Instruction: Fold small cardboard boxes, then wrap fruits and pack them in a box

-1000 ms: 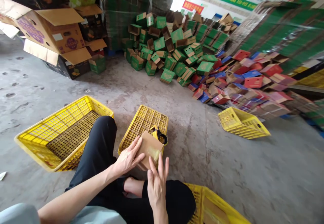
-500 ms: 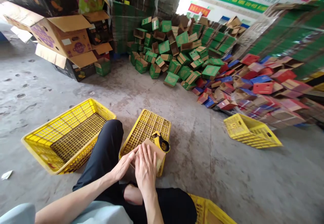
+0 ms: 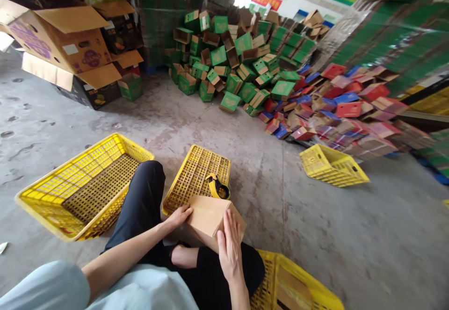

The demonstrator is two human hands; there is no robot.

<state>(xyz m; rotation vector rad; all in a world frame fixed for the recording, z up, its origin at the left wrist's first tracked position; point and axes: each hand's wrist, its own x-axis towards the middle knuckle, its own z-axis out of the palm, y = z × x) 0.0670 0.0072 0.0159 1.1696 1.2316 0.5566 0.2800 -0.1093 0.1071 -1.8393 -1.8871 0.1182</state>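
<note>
A plain brown cardboard box (image 3: 207,214) sits in front of me, partly over the near end of an upturned yellow plastic crate (image 3: 191,174). My left hand (image 3: 178,217) grips the box at its left edge, fingers bent around the corner. Against the right side lies my right hand (image 3: 230,247), its fingers stretched out flat and the thumb apart. Just beyond the box, a yellow and black tape dispenser (image 3: 218,187) rests on the crate. The box's underside is hidden.
An open yellow crate (image 3: 87,183) stands left of my knee. Another yellow crate (image 3: 293,279), with cardboard inside, is at lower right. A third (image 3: 331,167) lies farther right. Piled green boxes (image 3: 231,74) and red and blue boxes (image 3: 336,109) fill the back; large cartons (image 3: 70,43) stand left.
My hands have moved apart: the left to the box's left edge, the right to its right side. The box has come nearer and turned, showing more of its top. The view has shifted slightly.
</note>
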